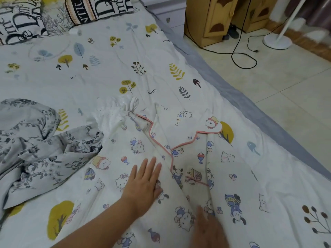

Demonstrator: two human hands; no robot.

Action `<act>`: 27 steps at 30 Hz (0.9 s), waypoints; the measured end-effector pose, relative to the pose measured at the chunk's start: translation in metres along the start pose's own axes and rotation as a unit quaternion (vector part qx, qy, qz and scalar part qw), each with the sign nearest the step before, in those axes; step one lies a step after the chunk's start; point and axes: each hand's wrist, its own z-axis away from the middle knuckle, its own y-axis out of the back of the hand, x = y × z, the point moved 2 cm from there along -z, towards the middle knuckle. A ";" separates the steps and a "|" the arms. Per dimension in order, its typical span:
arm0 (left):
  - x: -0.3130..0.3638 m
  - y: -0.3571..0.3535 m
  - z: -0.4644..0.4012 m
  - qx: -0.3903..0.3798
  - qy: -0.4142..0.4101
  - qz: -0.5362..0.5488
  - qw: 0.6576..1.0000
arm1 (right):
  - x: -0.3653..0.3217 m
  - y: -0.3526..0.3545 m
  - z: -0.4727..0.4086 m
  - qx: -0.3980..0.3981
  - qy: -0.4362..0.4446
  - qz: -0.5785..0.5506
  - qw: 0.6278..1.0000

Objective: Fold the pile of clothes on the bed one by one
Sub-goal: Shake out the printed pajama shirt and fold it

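Observation:
A white pyjama top (pixel 179 158) with cartoon prints and pink piping lies spread on the bed, collar pointing away from me. My left hand (pixel 145 181) lies flat on its left half, fingers straight and together. Blurred at the bottom edge, my right hand (pixel 207 228) rests on the cloth near the top's middle; its fingers look extended. A grey floral garment (pixel 35 149) lies crumpled to the left. A white dotted garment (pixel 114 111) sits bunched just beyond the pyjama top's shoulder.
The bed sheet (pixel 107 68) is white with tree and leaf prints. Lettered pillows (pixel 23 22) lie at the head. The bed's grey edge (pixel 223 86) runs diagonally on the right, beside a tiled floor with a black cable (pixel 241 58), wooden cabinets (pixel 215 18) and a fan base (pixel 276 42).

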 end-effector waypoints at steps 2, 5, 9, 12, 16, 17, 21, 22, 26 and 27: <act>0.010 0.002 0.001 0.024 0.026 0.027 0.999 | -0.012 -0.009 0.010 0.036 0.045 0.051 0.997; 0.029 0.003 0.015 0.040 0.066 0.052 0.996 | -0.011 -0.037 0.030 -0.016 0.072 0.132 0.988; 0.032 -0.027 0.043 0.001 0.070 0.040 0.997 | 0.003 -0.062 0.040 -0.086 0.082 0.102 0.988; 0.030 -0.030 0.042 -0.034 0.085 0.043 0.995 | 0.006 -0.060 0.037 -0.071 0.072 0.114 0.988; 0.032 -0.031 0.039 -0.041 0.072 0.046 0.995 | 0.006 -0.054 0.038 0.039 0.095 0.105 0.989; 0.030 -0.037 0.038 -0.042 0.071 0.047 0.996 | 0.005 -0.055 0.037 0.075 0.092 0.109 0.987; 0.035 -0.013 0.029 -0.108 0.097 0.022 0.989 | -0.005 -0.038 0.033 0.078 0.084 0.087 0.990; 0.041 -0.003 0.026 -0.133 0.109 0.010 0.985 | -0.006 -0.023 0.031 0.082 0.093 0.054 0.991; 0.080 0.033 0.027 -0.102 0.126 0.067 0.985 | 0.019 0.047 0.029 0.197 0.068 -0.042 0.977; 0.094 0.043 0.028 -0.061 0.091 0.104 0.989 | 0.035 0.057 0.030 0.200 0.024 -0.045 0.979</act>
